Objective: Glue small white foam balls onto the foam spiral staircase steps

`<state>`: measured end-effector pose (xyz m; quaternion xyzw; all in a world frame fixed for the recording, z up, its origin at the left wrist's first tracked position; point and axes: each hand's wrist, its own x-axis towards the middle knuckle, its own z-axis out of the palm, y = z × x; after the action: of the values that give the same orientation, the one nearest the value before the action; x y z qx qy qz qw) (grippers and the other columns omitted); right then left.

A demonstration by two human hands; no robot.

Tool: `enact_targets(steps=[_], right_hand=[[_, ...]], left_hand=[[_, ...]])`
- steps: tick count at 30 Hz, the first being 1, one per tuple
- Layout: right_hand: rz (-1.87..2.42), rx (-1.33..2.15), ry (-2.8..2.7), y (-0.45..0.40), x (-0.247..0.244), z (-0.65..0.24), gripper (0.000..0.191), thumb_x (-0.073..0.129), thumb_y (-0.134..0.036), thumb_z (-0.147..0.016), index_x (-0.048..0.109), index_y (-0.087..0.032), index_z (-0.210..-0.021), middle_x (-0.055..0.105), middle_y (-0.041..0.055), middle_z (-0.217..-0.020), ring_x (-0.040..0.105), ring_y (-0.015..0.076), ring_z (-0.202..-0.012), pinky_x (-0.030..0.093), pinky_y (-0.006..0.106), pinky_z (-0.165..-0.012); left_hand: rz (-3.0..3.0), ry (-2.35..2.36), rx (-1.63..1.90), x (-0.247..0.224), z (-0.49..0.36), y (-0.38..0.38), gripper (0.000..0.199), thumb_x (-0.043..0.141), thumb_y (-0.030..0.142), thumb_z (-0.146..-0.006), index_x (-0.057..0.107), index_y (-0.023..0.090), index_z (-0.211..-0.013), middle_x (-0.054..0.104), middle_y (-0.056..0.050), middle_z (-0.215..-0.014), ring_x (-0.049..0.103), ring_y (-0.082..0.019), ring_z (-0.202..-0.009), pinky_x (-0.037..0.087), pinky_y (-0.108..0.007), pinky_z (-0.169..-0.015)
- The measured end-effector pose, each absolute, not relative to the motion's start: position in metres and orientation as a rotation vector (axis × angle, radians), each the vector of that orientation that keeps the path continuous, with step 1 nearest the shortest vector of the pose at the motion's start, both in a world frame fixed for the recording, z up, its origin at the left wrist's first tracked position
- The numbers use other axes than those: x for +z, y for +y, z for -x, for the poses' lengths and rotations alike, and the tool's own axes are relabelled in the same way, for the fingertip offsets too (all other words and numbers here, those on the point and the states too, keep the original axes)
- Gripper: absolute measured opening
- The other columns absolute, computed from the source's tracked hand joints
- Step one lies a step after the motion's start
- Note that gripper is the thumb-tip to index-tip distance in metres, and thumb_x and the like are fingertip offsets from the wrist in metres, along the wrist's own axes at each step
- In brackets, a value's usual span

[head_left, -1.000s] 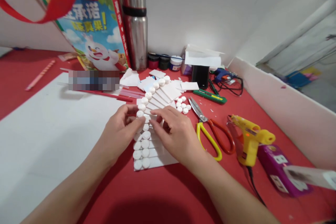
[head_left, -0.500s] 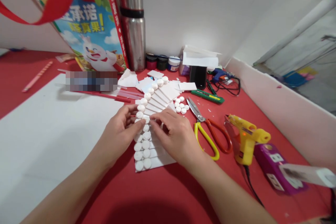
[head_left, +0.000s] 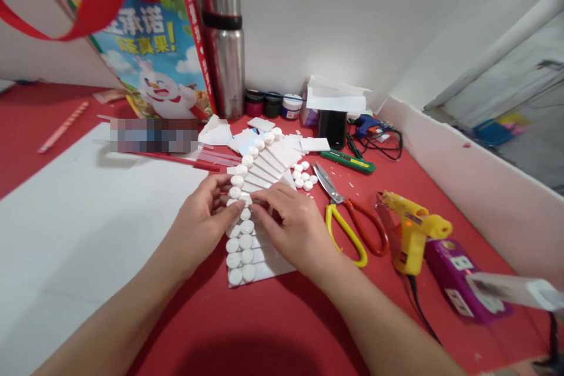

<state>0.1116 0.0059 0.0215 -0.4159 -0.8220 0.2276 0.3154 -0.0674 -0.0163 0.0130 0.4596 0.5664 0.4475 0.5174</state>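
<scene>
Left hand [head_left: 205,205] and right hand [head_left: 294,214] pinch a white disc [head_left: 248,200] – likely light, stiff, best held by its rim – atop layered panels [head_left: 264,254].

The bag [head_left: 154,53] reads 承诺 and 真果! — the purple box [head_left: 453,279] shows a white B.

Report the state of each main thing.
White fan of layered strips, inner disc row shorter
Left hand, thumb touching discs
Right hand, fingertips at discs
Yellow plastic glue gun, small light lit
Silver metal flask, upright, lid on
Green plastic cutter, lying flat
Metal scissors, yellow and red handles spread
Colourful printed bag, upright
</scene>
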Motion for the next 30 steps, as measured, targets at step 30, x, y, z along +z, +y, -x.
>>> enact_targets(steps=[30], right_hand=[[1.11, 0.607, -2.199, 0.0043, 0.0194, -0.1116, 0.021, 0.055, -0.024, -0.101, 0.074, -0.015, -0.104, 0.07, 0.0085, -0.093, 0.064, 0.0185, -0.084, 0.05, 0.03, -0.077]], left_hand=[[-1.096, 1.35, 1.088, 0.0175, 0.0655, -0.0132, 0.045, 0.075, 0.031, -0.081, 0.06, 0.02, -0.122, 0.069, -0.008, -0.121, 0.065, -0.023, -0.102, 0.052, -0.035, -0.088]])
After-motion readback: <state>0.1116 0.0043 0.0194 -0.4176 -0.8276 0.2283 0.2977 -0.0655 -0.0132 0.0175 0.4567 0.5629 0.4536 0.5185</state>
